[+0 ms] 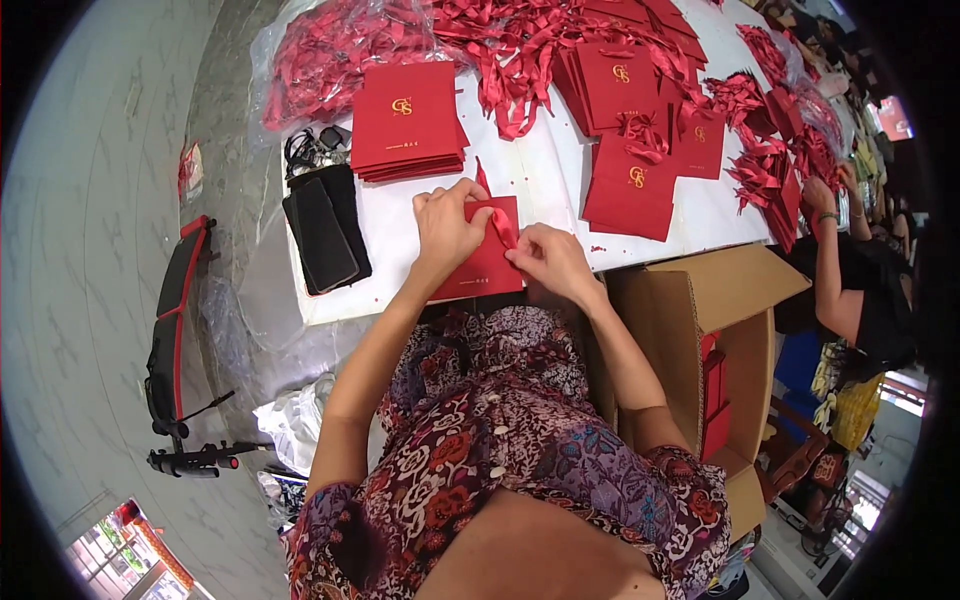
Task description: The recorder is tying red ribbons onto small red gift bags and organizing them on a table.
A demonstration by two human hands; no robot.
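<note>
**Satin ribbon pinched over red bag at table's near edge**

A flat red bag (478, 268), square-cornered and paper-like, is held at the near edge of a white table (545, 170). Its upper left part is gripped by the left hand (450, 225), thumb pressed on the front, fingers bent; whether ribbon is caught there too cannot be told. A glossy red ribbon (504, 228) is pinched between thumb and forefinger of the right hand (553, 262). The bag's upper middle is hidden by hands and ribbon.

Toward the table's left edge, matching bags are piled in a neat stack (405, 120); a smooth dark phone (320, 235) is laid on black cloth (345, 195) at the near left corner. Crinkled clear plastic is wrapped around tangled ribbons (340, 60), cut off by the frame. Red contents (713, 400) are partly hidden inside a cardboard box (745, 290).
</note>
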